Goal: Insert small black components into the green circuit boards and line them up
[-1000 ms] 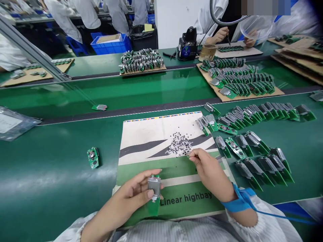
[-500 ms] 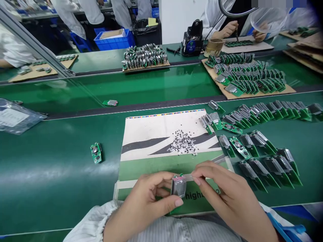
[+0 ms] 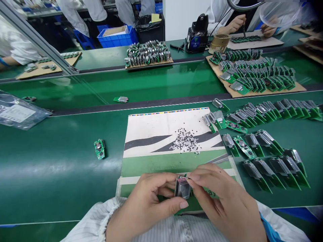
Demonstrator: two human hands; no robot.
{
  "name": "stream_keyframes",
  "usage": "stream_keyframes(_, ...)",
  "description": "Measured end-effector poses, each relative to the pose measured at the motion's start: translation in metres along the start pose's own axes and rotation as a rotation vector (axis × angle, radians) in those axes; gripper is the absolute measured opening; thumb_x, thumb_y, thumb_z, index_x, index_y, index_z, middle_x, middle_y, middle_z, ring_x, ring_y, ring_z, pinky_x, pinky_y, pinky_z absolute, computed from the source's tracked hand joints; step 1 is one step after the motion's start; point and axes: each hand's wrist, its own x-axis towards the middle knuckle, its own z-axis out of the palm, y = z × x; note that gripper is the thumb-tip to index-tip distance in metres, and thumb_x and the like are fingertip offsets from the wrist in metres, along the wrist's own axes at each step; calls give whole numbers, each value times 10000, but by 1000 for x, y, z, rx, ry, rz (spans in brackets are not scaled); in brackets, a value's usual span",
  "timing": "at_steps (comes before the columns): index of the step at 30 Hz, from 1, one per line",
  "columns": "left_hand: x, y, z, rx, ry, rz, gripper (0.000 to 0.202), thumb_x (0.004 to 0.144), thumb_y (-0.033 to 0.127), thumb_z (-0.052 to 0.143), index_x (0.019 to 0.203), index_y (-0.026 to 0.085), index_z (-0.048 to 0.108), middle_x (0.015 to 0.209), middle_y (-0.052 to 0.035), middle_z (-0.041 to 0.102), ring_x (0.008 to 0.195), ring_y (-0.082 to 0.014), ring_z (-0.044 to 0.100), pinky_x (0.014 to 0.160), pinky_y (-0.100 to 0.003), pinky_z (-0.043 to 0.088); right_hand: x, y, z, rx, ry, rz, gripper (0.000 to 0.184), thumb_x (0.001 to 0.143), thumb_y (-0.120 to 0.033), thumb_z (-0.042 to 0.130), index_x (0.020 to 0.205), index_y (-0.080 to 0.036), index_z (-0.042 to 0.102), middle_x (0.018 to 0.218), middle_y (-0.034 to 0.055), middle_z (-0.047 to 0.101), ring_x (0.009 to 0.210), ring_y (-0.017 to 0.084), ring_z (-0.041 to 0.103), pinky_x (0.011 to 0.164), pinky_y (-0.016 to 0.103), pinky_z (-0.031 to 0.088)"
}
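My left hand (image 3: 151, 198) holds a small circuit board with a silvery, flat-faced module (image 3: 182, 189) between thumb and fingers, roughly upright. My right hand (image 3: 217, 191) pinches at the module's top edge, where a thin strip (image 3: 185, 177) shows by the fingertips; its far part is hidden. Beneath both hands lies a printed cardboard sheet (image 3: 143, 164). Beyond them, a scatter of tiny black and whitish pieces (image 3: 186, 140) rests on the sheet. Boards with silvery modules (image 3: 254, 169) stand in leaning rows to the right.
One bare-faced circuit board (image 3: 99, 149) lies at left, near a plastic bag (image 3: 20, 111). Behind runs a green belt (image 3: 164, 82) carrying a board (image 3: 122, 99). Farther off are board-filled cardboard trays (image 3: 301, 88), a tape dispenser (image 3: 196, 35) and a co-worker's hand (image 3: 233, 25).
My right hand has come left to the module's top edge; the translucent strip stretched between them earlier is now mostly hidden. The belt's board has moved right. My view has shifted slightly.
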Motion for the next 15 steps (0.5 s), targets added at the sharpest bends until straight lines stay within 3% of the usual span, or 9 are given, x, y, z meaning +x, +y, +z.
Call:
stream_keyframes(4,-1,0,0,7,-1,-6,231,713,164,822,928,152,741,731,-5,701,589,-107,605,582,-173,527,-6,0,-1,-8,-17,-9,391,859,37,534,1073,-287,494,931,11,691,874,192,651,745,301,568)
stream_keyframes(10,-1,0,0,75,-10,36,128,751,203,791,844,141,730,707,-20,677,627,-129,590,584,-188,522,-9,-1,-1,-6,-32,4,398,843,24,564,1087,-282,493,951,19,698,892,209,647,781,343,561)
stream_keyframes(15,-1,0,0,81,4,52,160,738,207,803,876,155,739,702,-9,671,614,-124,574,582,-190,531,-9,1,-1,0,-34,14,388,849,35,540,1070,-280,496,970,9,702,893,192,645,790,328,560)
